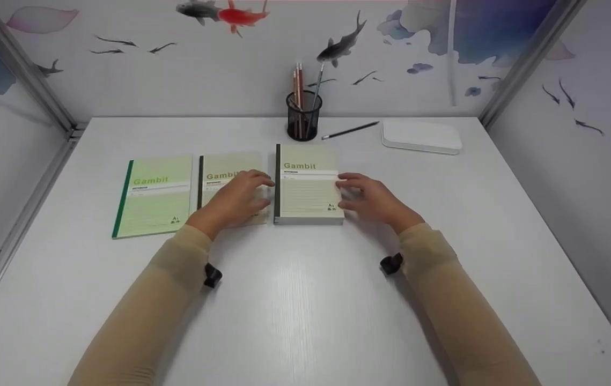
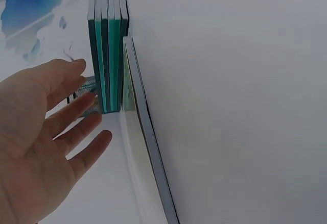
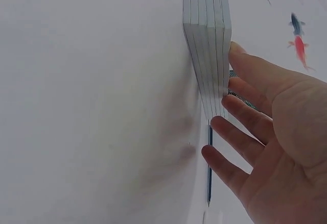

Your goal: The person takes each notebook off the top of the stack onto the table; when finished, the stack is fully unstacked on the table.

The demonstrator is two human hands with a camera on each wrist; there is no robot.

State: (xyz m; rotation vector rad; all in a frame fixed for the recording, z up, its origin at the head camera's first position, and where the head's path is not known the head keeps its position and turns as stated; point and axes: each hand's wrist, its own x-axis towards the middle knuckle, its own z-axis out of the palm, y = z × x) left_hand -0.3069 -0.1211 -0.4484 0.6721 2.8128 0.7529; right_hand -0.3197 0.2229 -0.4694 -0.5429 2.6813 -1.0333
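Observation:
A neat stack of several Gambit notebooks (image 1: 310,190) lies on the table, dark spine to the left. My left hand (image 1: 236,198) hovers over the middle notebook (image 1: 225,162), fingertips close to the stack's spine side. In the left wrist view that hand (image 2: 48,127) has loosely spread fingers, apart from the green and dark spines of the stack (image 2: 108,60). At the stack's right side is my right hand (image 1: 372,198), its fingers spread and slightly bent. The right wrist view shows the thumb of this hand (image 3: 281,127) at the stack's page edges (image 3: 208,60); contact is unclear.
A light green notebook (image 1: 155,198) with a green spine lies at the far left. Behind the stack stand a black mesh cup (image 1: 303,126) of pencils, a loose dark pencil (image 1: 351,130) and a white case (image 1: 421,136). Printed walls (image 1: 176,80) enclose the white table (image 1: 294,300).

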